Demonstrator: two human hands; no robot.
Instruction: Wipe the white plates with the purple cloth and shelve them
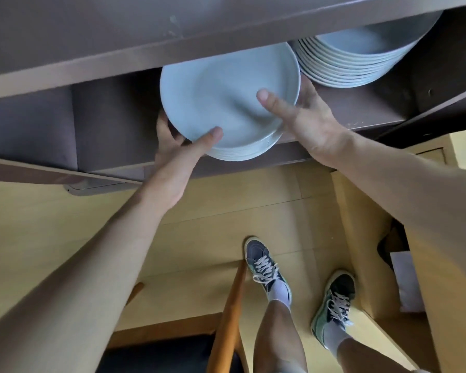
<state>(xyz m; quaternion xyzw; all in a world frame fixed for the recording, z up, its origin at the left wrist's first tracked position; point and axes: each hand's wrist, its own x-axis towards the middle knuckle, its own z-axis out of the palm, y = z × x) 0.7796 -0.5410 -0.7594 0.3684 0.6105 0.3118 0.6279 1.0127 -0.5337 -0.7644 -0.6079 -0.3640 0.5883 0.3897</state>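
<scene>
**Both hands holding a stack of plates at the shelf**

A stack of white plates is sitting tilted at the front edge of a dark brown shelf, its near rim hanging out past the shelf edge; the left hand is gripping the stack at its lower left rim, thumb lying on the top plate's face and fingers curling underneath; the right hand is gripping the right rim, thumb pressing on the top plate's face and fingers reaching round behind the stack; just to the right, a second stack of plates is resting further back on the same shelf, almost touching the held stack; a dark board is running across above both stacks, hiding the far side of the second one; a dark door panel is sticking out at the lower left of the shelf; below, the person's two legs are standing on a pale wooden floor, both feet in dark laced shoes with white socks; a wooden chair with a dark seat is standing just left of the legs; a pale wooden cabinet is standing at the right.
</scene>
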